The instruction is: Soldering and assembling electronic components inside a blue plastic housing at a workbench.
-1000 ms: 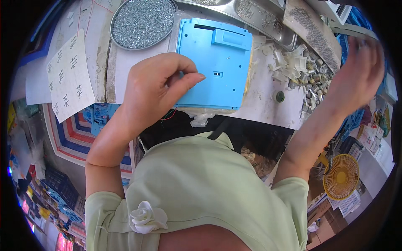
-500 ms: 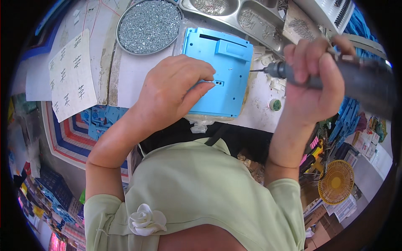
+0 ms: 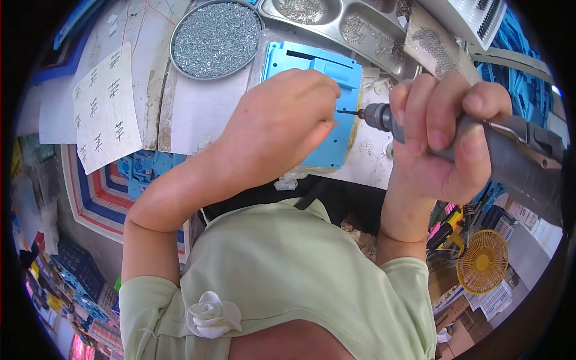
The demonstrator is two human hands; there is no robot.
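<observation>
A light-blue plastic housing (image 3: 330, 150) lies on the work surface in front of me, partly covered by my left hand (image 3: 285, 123). The thumb and fingertips of that hand are pinched together above the housing's right part. Whatever they hold, if anything, is too small or hidden to make out. My right hand (image 3: 441, 135) is wrapped round a dark grey power screwdriver (image 3: 510, 153), held roughly level. Its thin bit points left, and the tip reaches right beside my left fingertips.
A round metal tray (image 3: 216, 39) full of small silver screws stands beyond my left hand. Behind the housing is a steel compartment tray (image 3: 366, 33) with small metal parts. A paper sheet (image 3: 105, 111) lies at the left, and a yellow fan (image 3: 482, 261) is at the lower right.
My left hand has moved right across the housing, covering more of it. The screwdriver has turned, its body now lower at the right, and its bit has come left to my left fingertips.
</observation>
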